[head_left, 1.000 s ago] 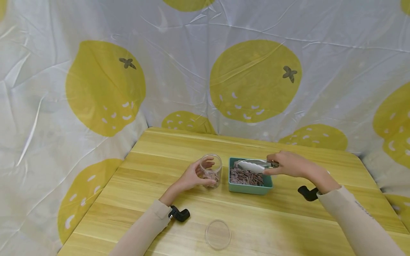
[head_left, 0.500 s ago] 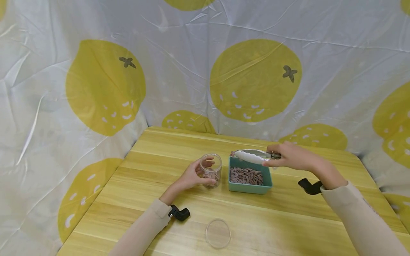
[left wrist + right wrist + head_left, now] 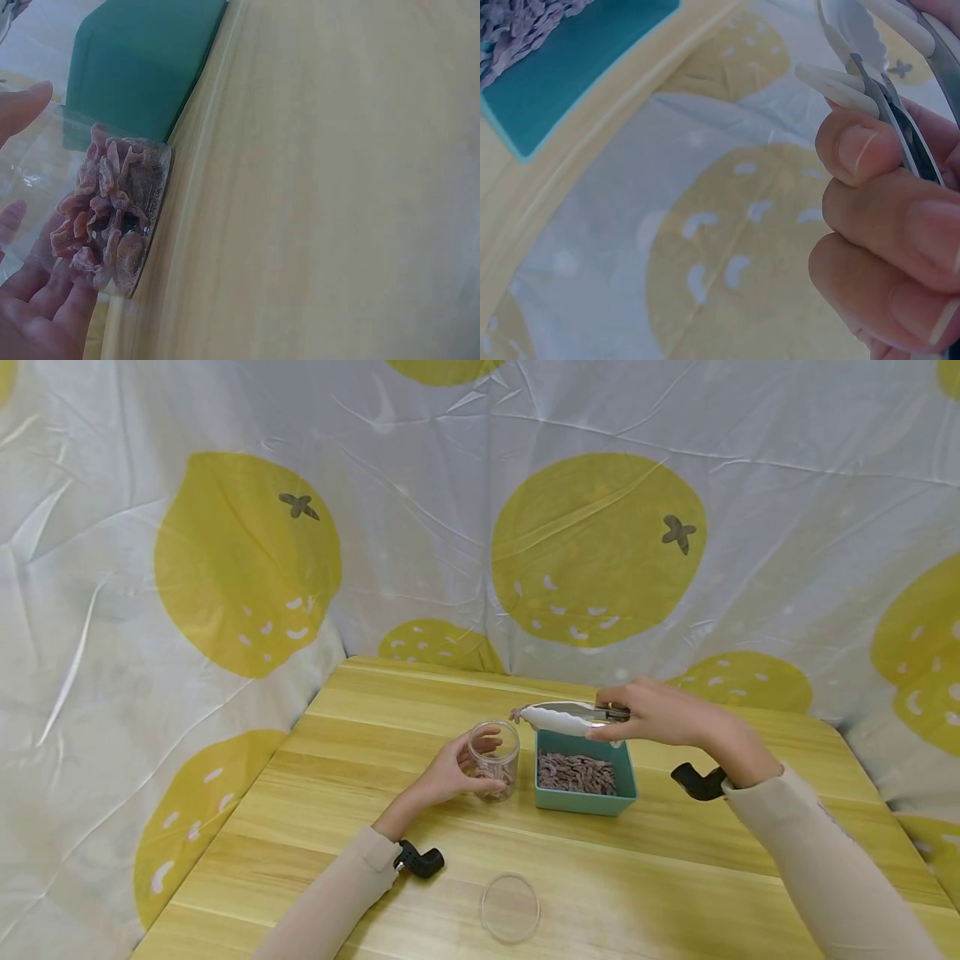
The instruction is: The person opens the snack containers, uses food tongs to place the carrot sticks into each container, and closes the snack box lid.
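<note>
My left hand (image 3: 442, 774) grips an upright clear jar (image 3: 504, 758), fingers on its far side and thumb across the near side. Reddish-brown, shrivelled dried strips (image 3: 105, 210) fill the bottom of the jar, seen through its wall in the left wrist view. Tongs with scalloped white heads (image 3: 558, 720) are in my right hand (image 3: 663, 714), its fingers wrapped round the metal arms. A few strips (image 3: 517, 714) poke out of the tong tips, just right of the jar's rim and above it. Below the tongs, a teal box (image 3: 585, 804) holds many more strips.
A clear round lid (image 3: 511, 907) lies on the wooden table (image 3: 637, 893) in front of the jar. The teal box stands close to the jar's right side. A lemon-print curtain (image 3: 420, 552) hangs behind and beside the table.
My right hand has lifted the tongs out of the teal box with strips between their tips, then moved left toward the jar. The left hand and jar have stayed in place.
</note>
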Motion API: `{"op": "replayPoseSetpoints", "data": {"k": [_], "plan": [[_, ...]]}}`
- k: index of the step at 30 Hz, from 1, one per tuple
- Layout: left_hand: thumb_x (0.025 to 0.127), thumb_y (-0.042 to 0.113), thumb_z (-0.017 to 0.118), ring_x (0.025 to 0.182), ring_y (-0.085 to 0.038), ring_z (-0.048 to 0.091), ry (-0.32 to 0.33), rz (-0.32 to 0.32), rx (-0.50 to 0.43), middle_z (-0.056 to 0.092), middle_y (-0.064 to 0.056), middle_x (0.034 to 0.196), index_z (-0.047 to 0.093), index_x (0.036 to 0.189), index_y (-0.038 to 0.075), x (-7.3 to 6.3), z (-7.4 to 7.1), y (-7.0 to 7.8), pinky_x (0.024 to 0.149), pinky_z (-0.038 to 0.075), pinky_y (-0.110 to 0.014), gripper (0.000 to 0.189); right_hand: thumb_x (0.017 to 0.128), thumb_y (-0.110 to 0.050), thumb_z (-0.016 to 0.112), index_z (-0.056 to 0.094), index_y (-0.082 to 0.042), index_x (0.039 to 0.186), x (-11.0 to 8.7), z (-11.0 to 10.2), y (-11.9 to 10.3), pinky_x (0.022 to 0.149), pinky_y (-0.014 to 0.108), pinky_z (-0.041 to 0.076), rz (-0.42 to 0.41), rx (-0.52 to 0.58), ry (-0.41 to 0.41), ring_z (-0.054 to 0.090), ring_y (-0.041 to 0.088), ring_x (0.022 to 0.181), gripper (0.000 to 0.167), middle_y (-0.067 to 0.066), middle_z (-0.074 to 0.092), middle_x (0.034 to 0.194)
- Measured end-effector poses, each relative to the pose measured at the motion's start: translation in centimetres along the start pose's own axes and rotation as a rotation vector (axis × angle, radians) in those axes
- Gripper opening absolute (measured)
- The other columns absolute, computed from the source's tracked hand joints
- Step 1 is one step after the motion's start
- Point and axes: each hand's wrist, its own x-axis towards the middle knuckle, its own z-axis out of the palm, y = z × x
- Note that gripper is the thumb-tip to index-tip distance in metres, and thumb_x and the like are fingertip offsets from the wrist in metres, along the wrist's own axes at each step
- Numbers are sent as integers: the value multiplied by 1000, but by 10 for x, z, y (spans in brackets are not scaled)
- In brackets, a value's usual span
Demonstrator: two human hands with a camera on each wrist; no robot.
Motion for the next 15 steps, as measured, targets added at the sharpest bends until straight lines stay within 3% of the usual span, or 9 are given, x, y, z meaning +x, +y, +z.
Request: {"op": "replayPoseSetpoints", "data": {"k": [3, 8, 15], "plan": [[80, -1, 83, 133, -43, 45, -7, 15, -6, 48, -29, 143, 40, 148, 1, 1, 0, -1, 109, 40, -43, 81, 95, -53, 62, 61, -16, 98, 7, 0, -5, 58, 29, 35, -18, -20, -11, 38, 5, 52, 38, -12, 55, 64], [79, -3, 83, 134, -43, 44, -4, 13, -11, 47, -30, 143, 40, 148, 0, 1, 0, -1, 108, 41, -43, 81, 94, -54, 63, 54, -17, 85, 18, 4, -10, 54, 26, 25, -44, -38, -15, 21, 5, 52, 39, -8, 31, 59], [78, -7, 82, 133, -41, 47, 13, -1, -13, 50, -29, 141, 39, 151, 5, -1, 1, 1, 109, 38, -50, 85, 93, -53, 66, 53, -18, 83, 33, 11, -15, 54, 26, 23, -73, -71, -46, 20, 7, 54, 39, -7, 28, 63]]}}
